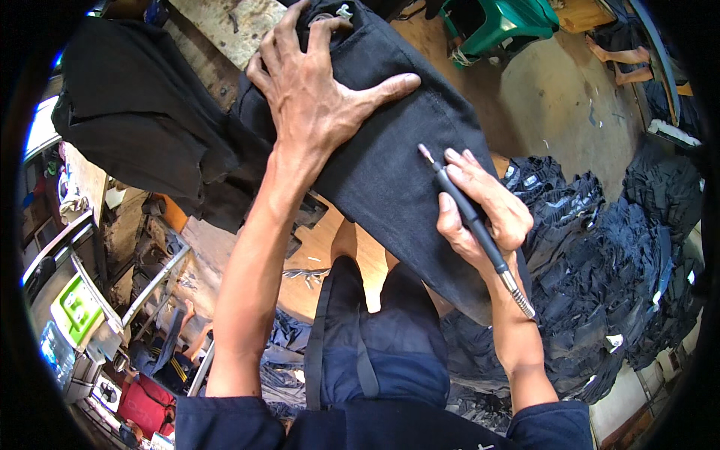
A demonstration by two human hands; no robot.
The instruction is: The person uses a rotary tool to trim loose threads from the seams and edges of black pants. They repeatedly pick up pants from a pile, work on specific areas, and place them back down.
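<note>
Black trousers [390,142], or a similar dark garment, lie stretched out before me, one leg hanging down toward my lap. My left hand [311,94] presses flat on the upper part with its fingers spread and its thumb pointing right. My right hand [491,202] grips a slim black rotary tool handpiece [469,211] like a pen. Its small pinkish grinding tip [424,151] points up and left over the cloth; I cannot tell whether it touches. A coiled metal spring sleeve shows at the tool's lower end, against my right wrist.
Another black garment [142,112] drapes at the left. A large heap of dark clothing [592,262] lies on the right, and a green plastic stool [499,26] stands at the top. A metal frame [154,277] is at lower left. Other people's bare feet [630,64] show at upper right.
</note>
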